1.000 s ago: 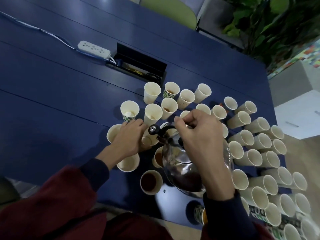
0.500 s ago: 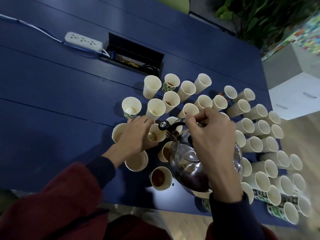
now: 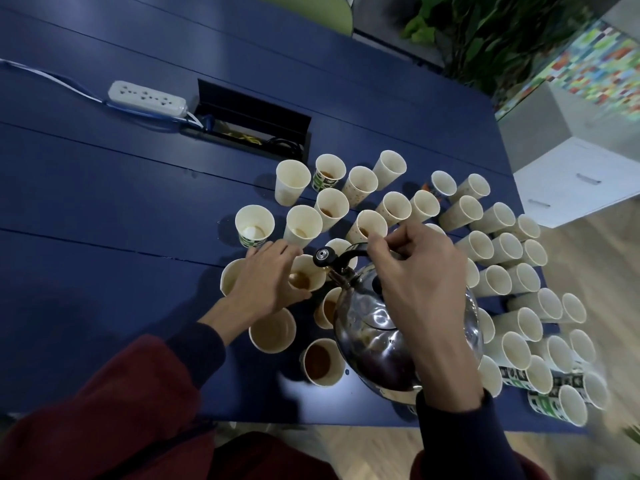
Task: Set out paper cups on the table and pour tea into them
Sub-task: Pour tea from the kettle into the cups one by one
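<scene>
Steel kettle (image 3: 374,327) hung tilted above the blue table (image 3: 104,202), its handle gripped by the right hand (image 3: 426,271), spout over a cup (image 3: 314,267). The left hand (image 3: 263,282) clasped that cup, which held some tea (image 3: 299,280).

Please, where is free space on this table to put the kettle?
The blue table is bare left of the left hand, nearer than the power strip; also beyond the cable hatch. Crowded: cups pack the side right of the kettle.
</scene>
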The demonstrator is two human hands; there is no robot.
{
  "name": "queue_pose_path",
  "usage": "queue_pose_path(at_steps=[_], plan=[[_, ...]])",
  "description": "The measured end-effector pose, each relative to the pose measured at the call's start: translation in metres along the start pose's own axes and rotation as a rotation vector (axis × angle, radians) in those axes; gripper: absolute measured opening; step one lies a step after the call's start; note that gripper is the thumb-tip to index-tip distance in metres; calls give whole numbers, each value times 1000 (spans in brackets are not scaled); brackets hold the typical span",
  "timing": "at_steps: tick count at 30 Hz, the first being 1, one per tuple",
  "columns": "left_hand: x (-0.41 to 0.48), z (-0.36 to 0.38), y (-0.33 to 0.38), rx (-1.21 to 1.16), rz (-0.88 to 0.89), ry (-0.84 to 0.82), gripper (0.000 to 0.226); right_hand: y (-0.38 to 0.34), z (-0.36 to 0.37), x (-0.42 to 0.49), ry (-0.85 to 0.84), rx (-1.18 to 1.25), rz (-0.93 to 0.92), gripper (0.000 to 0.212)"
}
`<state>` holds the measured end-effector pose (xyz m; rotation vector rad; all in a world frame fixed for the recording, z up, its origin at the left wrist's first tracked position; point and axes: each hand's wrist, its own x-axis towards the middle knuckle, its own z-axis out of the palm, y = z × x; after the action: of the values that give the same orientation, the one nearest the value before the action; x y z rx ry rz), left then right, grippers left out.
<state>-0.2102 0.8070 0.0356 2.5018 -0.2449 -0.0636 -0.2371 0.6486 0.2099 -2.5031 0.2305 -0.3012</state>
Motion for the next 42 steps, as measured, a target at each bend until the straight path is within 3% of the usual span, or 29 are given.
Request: queue_pose_path(at_steps=[9,15,19,27,42], plan=[[-10,-6,-7,-9,-54,46,70,6,-8,-14,109,181,85,30],[-36,-18,-2,-35,-131,283,47,10,-20,-22,75,308,47,34],[-75,-11,0,-3,-166,305,33,15,-24,-31,-8,310,-39,28],[-128,11,6,126,-227,170,82,16,-15,-50,-188,210,-175,23],[-115,20,-6,-9,-135,144,74,-5,10,-63,-216,16,-224,24]])
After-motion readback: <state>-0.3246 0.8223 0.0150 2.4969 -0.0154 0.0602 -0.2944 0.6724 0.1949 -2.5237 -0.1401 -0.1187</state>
